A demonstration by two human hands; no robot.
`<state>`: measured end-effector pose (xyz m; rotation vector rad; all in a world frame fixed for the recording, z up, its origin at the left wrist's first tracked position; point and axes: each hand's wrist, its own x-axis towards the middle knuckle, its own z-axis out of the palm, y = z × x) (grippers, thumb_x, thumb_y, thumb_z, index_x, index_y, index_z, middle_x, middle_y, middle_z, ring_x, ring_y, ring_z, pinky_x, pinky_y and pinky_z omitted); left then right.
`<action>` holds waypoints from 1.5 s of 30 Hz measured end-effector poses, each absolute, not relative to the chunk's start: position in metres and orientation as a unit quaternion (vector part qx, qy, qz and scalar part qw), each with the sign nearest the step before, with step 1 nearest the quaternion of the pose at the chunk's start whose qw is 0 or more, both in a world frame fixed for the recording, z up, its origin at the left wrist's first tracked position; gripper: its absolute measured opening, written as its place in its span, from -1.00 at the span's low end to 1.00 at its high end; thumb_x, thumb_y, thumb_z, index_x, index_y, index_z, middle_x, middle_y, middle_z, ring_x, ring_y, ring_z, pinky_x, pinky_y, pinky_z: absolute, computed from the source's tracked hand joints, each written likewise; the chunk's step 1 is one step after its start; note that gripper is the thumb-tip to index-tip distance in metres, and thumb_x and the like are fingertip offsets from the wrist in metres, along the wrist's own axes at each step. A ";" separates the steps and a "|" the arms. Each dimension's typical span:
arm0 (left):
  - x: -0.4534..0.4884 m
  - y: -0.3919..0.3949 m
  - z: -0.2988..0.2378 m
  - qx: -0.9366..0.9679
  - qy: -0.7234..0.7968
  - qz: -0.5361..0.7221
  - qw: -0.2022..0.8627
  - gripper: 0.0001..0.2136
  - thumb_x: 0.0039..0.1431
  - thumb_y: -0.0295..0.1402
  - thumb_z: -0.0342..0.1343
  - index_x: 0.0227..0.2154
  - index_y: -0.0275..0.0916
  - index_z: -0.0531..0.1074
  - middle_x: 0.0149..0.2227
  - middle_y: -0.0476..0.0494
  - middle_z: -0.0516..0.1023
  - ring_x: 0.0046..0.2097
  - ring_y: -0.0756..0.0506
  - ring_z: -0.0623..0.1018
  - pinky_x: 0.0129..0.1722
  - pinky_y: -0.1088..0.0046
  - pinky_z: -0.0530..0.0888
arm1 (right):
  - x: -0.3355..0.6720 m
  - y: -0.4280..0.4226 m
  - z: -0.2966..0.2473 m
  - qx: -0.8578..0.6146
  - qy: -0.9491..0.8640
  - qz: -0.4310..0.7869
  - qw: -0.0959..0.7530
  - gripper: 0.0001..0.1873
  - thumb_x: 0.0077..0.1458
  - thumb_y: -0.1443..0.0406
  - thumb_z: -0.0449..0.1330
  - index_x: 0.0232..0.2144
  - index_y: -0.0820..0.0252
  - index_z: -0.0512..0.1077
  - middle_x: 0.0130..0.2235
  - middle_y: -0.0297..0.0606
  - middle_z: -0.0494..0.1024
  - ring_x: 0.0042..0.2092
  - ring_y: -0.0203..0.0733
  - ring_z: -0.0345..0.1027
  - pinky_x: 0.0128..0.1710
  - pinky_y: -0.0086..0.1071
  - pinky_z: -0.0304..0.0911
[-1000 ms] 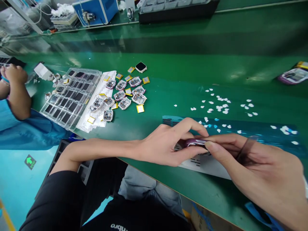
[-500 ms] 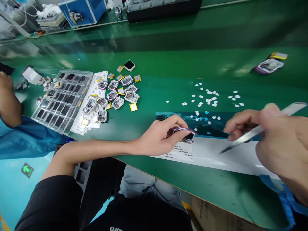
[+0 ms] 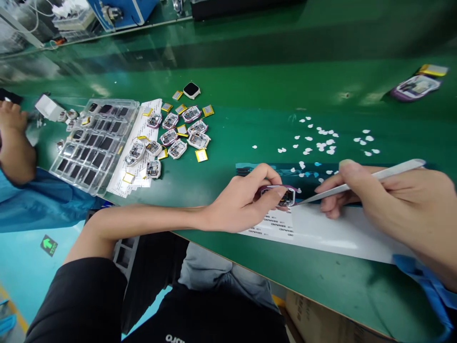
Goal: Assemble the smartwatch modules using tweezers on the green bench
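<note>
My left hand pinches a small purple-rimmed watch case over a white label sheet near the green table's front edge. My right hand grips metal tweezers, and their tip touches the right side of the case. A dark blue film strip lies just behind both hands.
Several open watch cases and yellow battery cells lie left of centre beside a clear compartment tray. White paper bits are scattered behind my hands. Another purple case sits far right. A co-worker's arm in a blue sleeve rests at the left edge.
My right hand pulled away from the case, lifted the tweezers, then brought their tip back down to the case. My left hand kept holding the case in place.
</note>
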<state>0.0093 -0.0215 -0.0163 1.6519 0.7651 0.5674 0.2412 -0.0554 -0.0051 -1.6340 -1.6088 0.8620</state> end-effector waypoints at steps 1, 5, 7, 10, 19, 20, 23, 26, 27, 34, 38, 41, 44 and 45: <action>0.009 -0.022 -0.016 0.707 0.328 0.243 0.578 -0.83 0.42 -0.18 -0.02 -0.22 -0.13 0.19 -0.46 0.11 0.43 -0.50 0.05 0.30 -0.46 0.45 0.26 | 0.242 -0.055 -0.006 -0.627 -0.612 0.341 0.339 -0.24 0.23 -0.36 0.10 -0.72 -0.02 0.50 -0.62 -0.22 0.52 -0.58 -0.19 0.45 -0.54 -0.29 0.47; 0.010 -0.022 -0.018 0.706 0.328 0.245 0.577 -0.84 0.42 -0.19 -0.01 -0.22 -0.13 0.19 -0.45 0.10 0.46 -0.49 0.05 0.31 -0.45 0.45 0.27 | 0.246 -0.051 -0.005 -0.619 -0.612 0.372 0.322 -0.26 0.17 -0.40 0.13 -0.68 -0.05 0.55 -0.59 -0.21 0.55 -0.55 -0.15 0.49 -0.53 -0.29 0.51; 0.010 -0.022 -0.018 0.705 0.324 0.247 0.581 -0.83 0.42 -0.19 -0.01 -0.22 -0.13 0.19 -0.45 0.10 0.47 -0.50 0.06 0.32 -0.46 0.46 0.27 | 0.249 -0.047 -0.004 -0.607 -0.625 0.384 0.306 -0.28 0.10 -0.42 0.18 -0.70 -0.06 0.56 -0.56 -0.18 0.57 -0.52 -0.14 0.51 -0.50 -0.31 0.54; 0.010 -0.022 -0.018 0.702 0.317 0.248 0.587 -0.84 0.42 -0.19 -0.01 -0.22 -0.14 0.18 -0.43 0.09 0.50 -0.51 0.06 0.35 -0.48 0.47 0.27 | 0.250 -0.041 -0.004 -0.592 -0.636 0.398 0.295 -0.26 0.00 -0.46 0.23 -0.73 -0.05 0.55 -0.56 -0.13 0.57 -0.52 -0.14 0.51 -0.51 -0.33 0.54; 0.009 -0.023 -0.018 0.711 0.324 0.239 0.577 -0.84 0.43 -0.19 -0.04 -0.21 -0.13 0.17 -0.40 0.08 0.53 -0.51 0.07 0.36 -0.48 0.46 0.26 | 0.252 -0.045 -0.008 -0.600 -0.583 0.444 0.321 -0.30 -0.04 -0.40 0.32 -0.70 0.03 0.56 -0.53 -0.11 0.55 -0.51 -0.13 0.52 -0.51 -0.31 0.57; 0.009 -0.023 -0.018 0.714 0.325 0.241 0.571 -0.84 0.43 -0.19 -0.03 -0.21 -0.13 0.17 -0.40 0.08 0.53 -0.52 0.07 0.34 -0.47 0.45 0.26 | 0.251 -0.045 -0.008 -0.602 -0.577 0.448 0.323 -0.30 -0.05 -0.40 0.33 -0.69 0.04 0.57 -0.53 -0.11 0.55 -0.52 -0.13 0.52 -0.51 -0.31 0.57; 0.009 -0.023 -0.019 0.723 0.326 0.247 0.557 -0.84 0.44 -0.20 -0.03 -0.22 -0.14 0.19 -0.40 0.08 0.53 -0.52 0.07 0.32 -0.46 0.45 0.27 | 0.251 -0.046 -0.007 -0.615 -0.554 0.452 0.332 -0.33 -0.07 -0.37 0.37 -0.65 0.05 0.59 -0.54 -0.14 0.53 -0.52 -0.14 0.50 -0.51 -0.28 0.57; 0.009 -0.024 -0.021 0.721 0.323 0.247 0.561 -0.85 0.44 -0.22 -0.02 -0.22 -0.14 0.19 -0.38 0.05 0.57 -0.50 0.06 0.40 -0.47 0.45 0.30 | 0.251 -0.045 -0.008 -0.633 -0.529 0.436 0.359 -0.31 -0.11 -0.39 0.38 -0.67 0.07 0.56 -0.53 -0.16 0.52 -0.53 -0.18 0.46 -0.51 -0.28 0.55; 0.009 -0.024 -0.021 0.718 0.321 0.249 0.565 -0.85 0.45 -0.21 -0.01 -0.21 -0.15 0.20 -0.38 0.03 0.59 -0.48 0.05 0.45 -0.47 0.46 0.31 | 0.251 -0.045 -0.008 -0.638 -0.520 0.430 0.371 -0.29 -0.14 -0.40 0.39 -0.67 0.08 0.54 -0.52 -0.16 0.51 -0.53 -0.19 0.45 -0.51 -0.27 0.54; 0.007 -0.021 -0.010 0.629 0.275 0.314 0.656 -0.81 0.39 -0.21 0.14 -0.12 -0.22 0.44 -0.32 -0.04 0.56 -0.45 0.04 0.61 -0.52 0.53 0.47 | 0.242 -0.053 0.008 -0.633 -0.454 0.356 0.516 -0.40 -0.11 -0.31 0.46 -0.53 0.01 0.45 -0.44 -0.28 0.48 -0.45 -0.18 0.43 -0.37 -0.10 0.52; 0.005 -0.013 -0.008 0.630 0.269 0.266 0.679 -0.86 0.32 -0.36 0.18 -0.10 -0.23 0.52 -0.42 0.00 0.52 -0.47 0.05 0.56 -0.49 0.54 0.49 | 0.223 -0.067 0.019 -0.629 -0.434 0.329 0.554 -0.45 0.00 -0.25 0.43 -0.53 -0.03 0.40 -0.52 -0.32 0.40 -0.51 -0.12 0.43 -0.38 -0.03 0.49; 0.005 -0.014 -0.011 0.615 0.222 0.227 0.722 -0.71 0.22 -0.45 0.24 0.01 -0.25 0.48 -0.24 -0.10 0.62 -0.30 -0.03 0.68 -0.30 0.46 0.63 | 0.213 -0.077 0.020 -0.649 -0.480 0.330 0.489 -0.50 0.22 -0.22 0.28 -0.51 -0.05 0.48 -0.42 -0.19 0.55 -0.40 -0.05 0.54 -0.29 0.03 0.53; 0.006 -0.018 -0.012 0.616 0.208 0.199 0.734 -0.63 0.25 -0.47 0.20 0.12 -0.27 0.44 -0.23 -0.15 0.65 -0.21 -0.11 0.72 -0.22 0.37 0.67 | 0.209 -0.081 0.018 -0.664 -0.543 0.290 0.425 -0.50 0.39 -0.08 0.12 -0.52 -0.10 0.55 -0.38 -0.18 0.62 -0.30 -0.05 0.57 -0.18 0.02 0.56; 0.006 -0.019 -0.011 0.619 0.213 0.191 0.731 -0.62 0.27 -0.47 0.19 0.15 -0.28 0.43 -0.24 -0.16 0.65 -0.20 -0.13 0.73 -0.22 0.36 0.68 | 0.209 -0.081 0.017 -0.662 -0.556 0.284 0.414 -0.50 0.41 -0.05 0.10 -0.53 -0.11 0.55 -0.38 -0.19 0.62 -0.29 -0.06 0.58 -0.17 0.00 0.57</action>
